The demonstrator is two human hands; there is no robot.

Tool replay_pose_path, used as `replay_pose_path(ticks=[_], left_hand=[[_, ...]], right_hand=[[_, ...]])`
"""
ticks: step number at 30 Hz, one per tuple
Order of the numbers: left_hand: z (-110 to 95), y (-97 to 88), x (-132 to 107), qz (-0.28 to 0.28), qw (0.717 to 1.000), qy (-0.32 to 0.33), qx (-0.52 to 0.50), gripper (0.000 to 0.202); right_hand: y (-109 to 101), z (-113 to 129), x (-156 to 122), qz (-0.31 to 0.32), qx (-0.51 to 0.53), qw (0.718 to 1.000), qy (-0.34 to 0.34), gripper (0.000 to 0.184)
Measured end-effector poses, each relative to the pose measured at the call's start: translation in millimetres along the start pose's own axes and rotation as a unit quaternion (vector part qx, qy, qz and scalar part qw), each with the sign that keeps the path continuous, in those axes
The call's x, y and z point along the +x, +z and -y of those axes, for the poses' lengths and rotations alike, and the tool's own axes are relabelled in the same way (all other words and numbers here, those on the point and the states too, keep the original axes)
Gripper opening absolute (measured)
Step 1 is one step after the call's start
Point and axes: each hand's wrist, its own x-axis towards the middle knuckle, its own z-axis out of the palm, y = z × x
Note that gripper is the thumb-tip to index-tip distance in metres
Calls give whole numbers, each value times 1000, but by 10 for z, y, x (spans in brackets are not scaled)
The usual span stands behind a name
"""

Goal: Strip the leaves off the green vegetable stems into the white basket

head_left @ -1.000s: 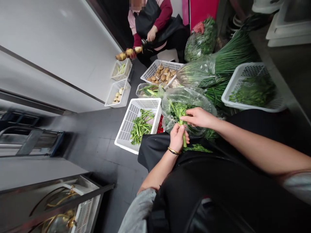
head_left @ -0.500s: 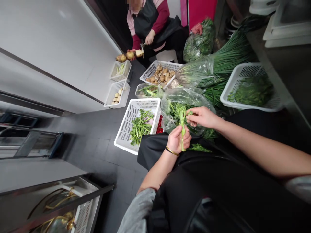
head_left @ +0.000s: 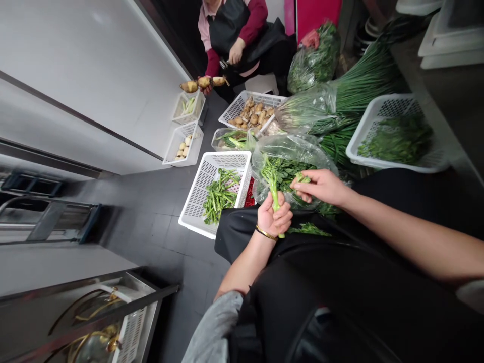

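Note:
My left hand is closed round a green leafy vegetable stalk, held upright over my black apron. My right hand pinches a small green piece plucked from it, just right of the stalk. Behind both hands lies a clear plastic bag of leafy greens. A white basket to the left holds trimmed green stalks. Loose green leaves lie on my lap.
A person in a black apron sits opposite, peeling a lotus root. Around are baskets of roots, a long bundle of chives, a white basket of greens, small white bins and a steel cabinet wall.
My left hand has turned the stalk upright and shifted its grip lower. My right hand has pulled a piece off and moved slightly right.

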Motion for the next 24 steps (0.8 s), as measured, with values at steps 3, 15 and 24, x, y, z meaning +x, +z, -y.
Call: replay_pose_path(ticks=[3,15,24], left_hand=[[58,-59,5,16,999,-26,20,45],[-16,-167,131,61,998,8,26,43],[-107,-114,134,82,995,-51,5,41]], right_hand=[[20,7,121,75,149,983,82,37],[185,-20,199,-21,-102,990,-94,26],[110,-115,453,-45,-206,968,-137,27]])
